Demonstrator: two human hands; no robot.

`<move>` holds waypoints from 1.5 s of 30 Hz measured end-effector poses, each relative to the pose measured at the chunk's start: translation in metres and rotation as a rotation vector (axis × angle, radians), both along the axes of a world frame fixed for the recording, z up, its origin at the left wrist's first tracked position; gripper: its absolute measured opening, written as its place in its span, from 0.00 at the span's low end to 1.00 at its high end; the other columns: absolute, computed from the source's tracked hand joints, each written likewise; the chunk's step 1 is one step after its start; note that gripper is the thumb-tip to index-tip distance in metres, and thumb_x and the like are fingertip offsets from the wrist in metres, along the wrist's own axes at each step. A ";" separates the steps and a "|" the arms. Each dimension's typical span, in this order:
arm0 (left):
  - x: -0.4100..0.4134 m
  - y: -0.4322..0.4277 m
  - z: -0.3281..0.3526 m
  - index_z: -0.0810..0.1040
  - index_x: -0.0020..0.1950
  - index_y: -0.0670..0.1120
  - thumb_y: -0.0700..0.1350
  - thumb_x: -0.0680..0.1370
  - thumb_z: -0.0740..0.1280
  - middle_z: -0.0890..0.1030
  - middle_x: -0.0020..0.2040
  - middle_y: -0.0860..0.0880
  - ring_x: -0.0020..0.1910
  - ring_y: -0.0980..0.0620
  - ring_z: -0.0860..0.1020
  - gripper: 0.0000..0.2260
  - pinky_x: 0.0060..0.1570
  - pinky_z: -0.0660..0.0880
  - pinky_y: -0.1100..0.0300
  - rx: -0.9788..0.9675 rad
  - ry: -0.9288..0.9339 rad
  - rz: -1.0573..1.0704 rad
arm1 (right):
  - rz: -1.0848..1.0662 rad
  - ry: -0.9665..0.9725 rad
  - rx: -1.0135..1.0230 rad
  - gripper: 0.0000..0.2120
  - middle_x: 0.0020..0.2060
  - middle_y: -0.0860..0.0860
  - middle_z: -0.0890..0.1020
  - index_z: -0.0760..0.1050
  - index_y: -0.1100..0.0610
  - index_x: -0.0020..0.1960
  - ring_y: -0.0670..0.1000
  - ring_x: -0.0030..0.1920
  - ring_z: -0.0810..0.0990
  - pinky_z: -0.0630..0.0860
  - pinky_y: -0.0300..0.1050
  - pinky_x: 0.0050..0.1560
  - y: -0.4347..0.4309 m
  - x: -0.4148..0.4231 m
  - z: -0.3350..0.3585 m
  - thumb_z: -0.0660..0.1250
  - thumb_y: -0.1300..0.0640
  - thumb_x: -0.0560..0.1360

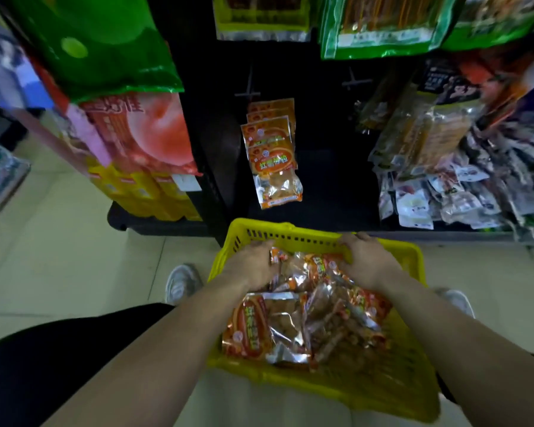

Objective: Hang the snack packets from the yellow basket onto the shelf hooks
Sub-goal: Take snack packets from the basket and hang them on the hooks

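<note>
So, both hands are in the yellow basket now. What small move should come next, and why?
Probably pinch one packet by its top edge and lift it clear. The left hand and right hand lie on the loose snack packets in the yellow basket, with no packet raised yet, and matching hung packets ahead show where it goes.

dim, motion-blurred wide-angle view, edges warped, glare on foil packets (293, 318)
</note>
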State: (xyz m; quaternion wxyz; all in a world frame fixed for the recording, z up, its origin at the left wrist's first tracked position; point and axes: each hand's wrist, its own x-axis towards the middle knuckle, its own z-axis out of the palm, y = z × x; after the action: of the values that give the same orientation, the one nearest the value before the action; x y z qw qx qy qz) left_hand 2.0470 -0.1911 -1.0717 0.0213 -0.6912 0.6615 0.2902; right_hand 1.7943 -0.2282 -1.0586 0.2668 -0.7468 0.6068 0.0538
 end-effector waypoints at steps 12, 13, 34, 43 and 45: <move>-0.015 0.028 -0.094 0.64 0.77 0.55 0.55 0.74 0.73 0.74 0.71 0.46 0.65 0.44 0.76 0.34 0.61 0.75 0.51 0.260 0.045 -0.019 | -0.048 -0.036 0.272 0.23 0.59 0.55 0.81 0.72 0.51 0.69 0.57 0.58 0.79 0.75 0.48 0.56 0.031 -0.019 -0.094 0.62 0.40 0.78; -0.015 0.030 -0.098 0.66 0.76 0.54 0.56 0.73 0.75 0.75 0.70 0.47 0.63 0.44 0.76 0.34 0.60 0.75 0.50 0.257 0.037 -0.020 | -0.050 -0.072 0.311 0.24 0.60 0.53 0.81 0.72 0.49 0.69 0.56 0.59 0.79 0.75 0.49 0.59 0.031 -0.019 -0.096 0.62 0.39 0.78; 0.014 0.005 -0.022 0.68 0.46 0.51 0.52 0.78 0.70 0.78 0.45 0.46 0.47 0.42 0.77 0.12 0.43 0.72 0.52 -0.053 0.017 0.114 | -0.116 -0.227 -0.021 0.14 0.28 0.48 0.75 0.73 0.50 0.38 0.51 0.32 0.73 0.63 0.46 0.31 0.005 -0.035 -0.024 0.63 0.46 0.81; 0.031 0.006 0.005 0.74 0.59 0.48 0.56 0.79 0.67 0.80 0.52 0.41 0.50 0.38 0.80 0.14 0.49 0.78 0.45 -0.080 -0.042 0.171 | -0.180 -0.241 -0.124 0.15 0.31 0.52 0.75 0.75 0.53 0.41 0.59 0.38 0.75 0.68 0.51 0.38 0.009 -0.048 0.012 0.61 0.47 0.82; 0.031 0.010 -0.003 0.74 0.63 0.49 0.55 0.80 0.67 0.81 0.54 0.41 0.51 0.39 0.80 0.16 0.46 0.77 0.50 -0.043 -0.019 0.205 | -0.210 -0.258 -0.136 0.15 0.32 0.51 0.76 0.79 0.57 0.48 0.55 0.37 0.75 0.67 0.49 0.37 0.010 -0.048 0.011 0.60 0.47 0.82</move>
State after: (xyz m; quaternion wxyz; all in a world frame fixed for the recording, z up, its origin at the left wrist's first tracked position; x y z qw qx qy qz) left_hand 2.0776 -0.1812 -1.0745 -0.0172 -0.7583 0.5931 0.2701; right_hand 1.7467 -0.2178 -1.0476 0.2953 -0.6966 0.6443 -0.1119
